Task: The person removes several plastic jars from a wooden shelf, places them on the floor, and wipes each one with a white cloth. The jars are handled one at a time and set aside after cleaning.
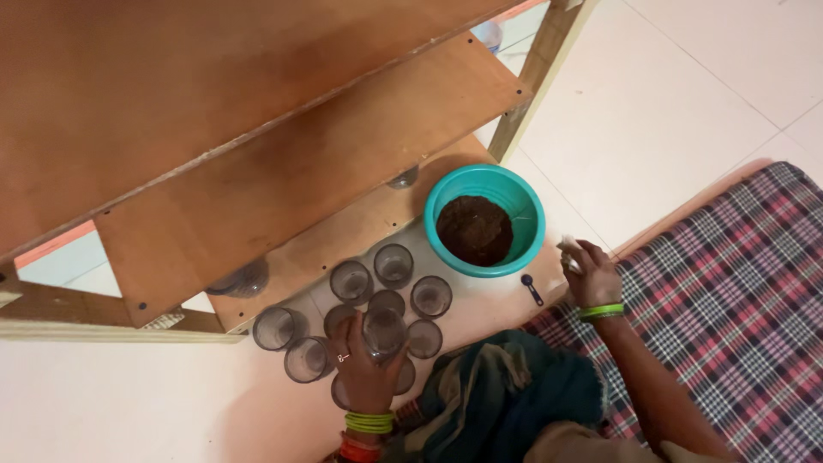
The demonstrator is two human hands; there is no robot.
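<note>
Left hand on a cup; right hand pinching a small white item.

Left hand [367, 364] grip closed round clear cup [383, 331], amid other cups [351, 280] on the floor [171, 403] under wooden shelf [283, 163]. Right hand [590, 273] grip narrow on a white item [567, 245], kind unclear, beside teal bowl [525, 199] of soil [474, 229]. Small spoon [532, 289] lies between.

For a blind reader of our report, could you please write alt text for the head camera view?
Seen from above, a person's left hand grips one clear plastic cup among a cluster of empty cups on the pale floor. The right hand holds something small and pale beside a teal bowl of dark soil, near a wooden shelf and a plaid mat.
</note>
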